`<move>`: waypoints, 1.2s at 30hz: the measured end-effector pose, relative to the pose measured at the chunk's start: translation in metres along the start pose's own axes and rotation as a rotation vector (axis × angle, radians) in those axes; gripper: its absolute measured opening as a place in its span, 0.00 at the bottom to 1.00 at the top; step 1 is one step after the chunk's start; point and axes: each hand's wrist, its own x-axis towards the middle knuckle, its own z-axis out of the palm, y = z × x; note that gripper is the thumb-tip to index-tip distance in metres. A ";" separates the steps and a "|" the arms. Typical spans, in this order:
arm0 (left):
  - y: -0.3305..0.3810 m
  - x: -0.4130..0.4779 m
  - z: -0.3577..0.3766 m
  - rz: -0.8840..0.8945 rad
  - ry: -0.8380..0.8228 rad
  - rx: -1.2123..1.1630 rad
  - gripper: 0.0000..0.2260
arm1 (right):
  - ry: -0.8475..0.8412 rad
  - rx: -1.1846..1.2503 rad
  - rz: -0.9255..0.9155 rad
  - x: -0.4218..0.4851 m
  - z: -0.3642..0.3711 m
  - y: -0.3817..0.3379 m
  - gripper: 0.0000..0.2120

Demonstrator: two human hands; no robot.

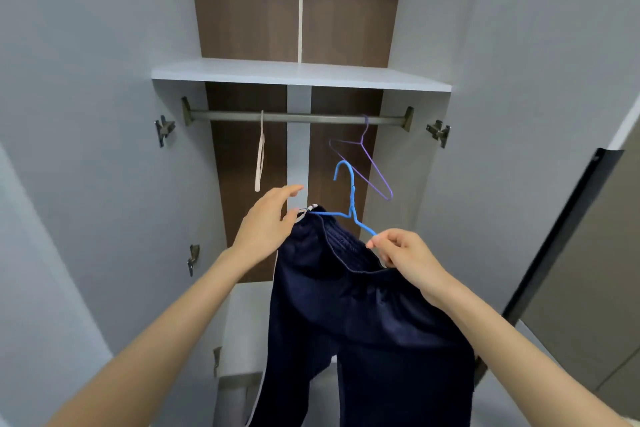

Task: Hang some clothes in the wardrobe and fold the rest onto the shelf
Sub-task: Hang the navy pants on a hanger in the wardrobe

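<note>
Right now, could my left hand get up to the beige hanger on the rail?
Probably yes. The left hand only pinches the navy trousers at the waistband, and the beige hanger hangs just above it with nothing between; it would have to let go first.

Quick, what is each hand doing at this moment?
Left hand: pinches the waistband of the navy trousers.
Right hand: pinches the blue hanger.

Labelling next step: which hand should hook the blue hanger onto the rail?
Probably right. The right hand already pinches the hanger under its hook, below the rail; the left hand holds only the trousers.
</note>
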 end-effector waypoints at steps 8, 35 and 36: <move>-0.084 0.120 0.004 -0.065 0.027 0.100 0.21 | 0.023 0.017 0.032 0.139 0.031 -0.008 0.12; -0.242 0.287 0.098 -0.424 0.011 0.122 0.31 | 0.166 0.062 0.054 0.495 0.084 0.043 0.11; -0.243 0.287 0.099 -0.419 0.008 0.127 0.30 | 0.158 0.060 0.068 0.498 0.086 0.047 0.11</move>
